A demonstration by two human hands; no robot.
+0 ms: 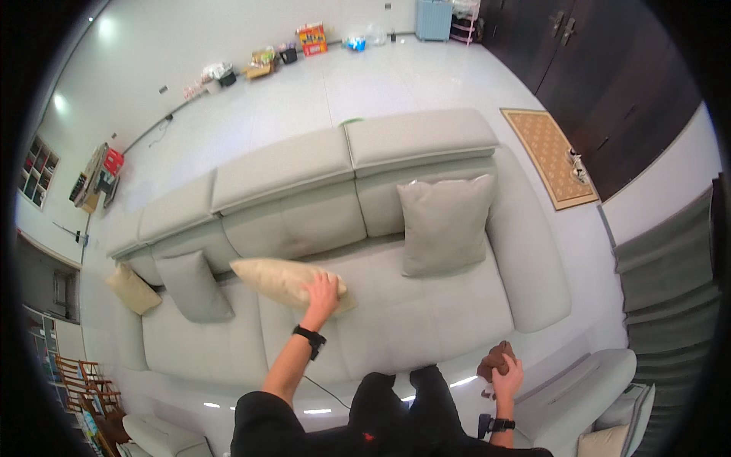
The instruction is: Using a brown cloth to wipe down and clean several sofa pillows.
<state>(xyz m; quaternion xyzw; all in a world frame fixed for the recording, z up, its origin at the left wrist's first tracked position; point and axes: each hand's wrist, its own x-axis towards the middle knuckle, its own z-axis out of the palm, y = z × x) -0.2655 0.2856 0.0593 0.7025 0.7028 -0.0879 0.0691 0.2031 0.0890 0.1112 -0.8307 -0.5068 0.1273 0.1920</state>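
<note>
My left hand (pixel 323 294) grips one end of a cream cushion (pixel 274 280), which is tilted above the seat of a long light-grey sofa (pixel 400 320). A brown cloth (pixel 494 363) is bunched up in my right hand (pixel 507 378), held out over the floor beyond the sofa's front right corner. One large grey pillow (pixel 447 225) leans against the backrest at the right end. Toward the left end rest a grey pillow (pixel 195 285) and a smaller cream cushion (pixel 133 288).
An armchair (pixel 577 394) with cushions stands at my lower right. Another grey seat (pixel 165 437) is at the lower left. A thin cable (pixel 326 391) runs near my legs. Behind the sofa, a doormat (pixel 548 154) with shoes (pixel 578 165) lies by dark doors (pixel 594 74).
</note>
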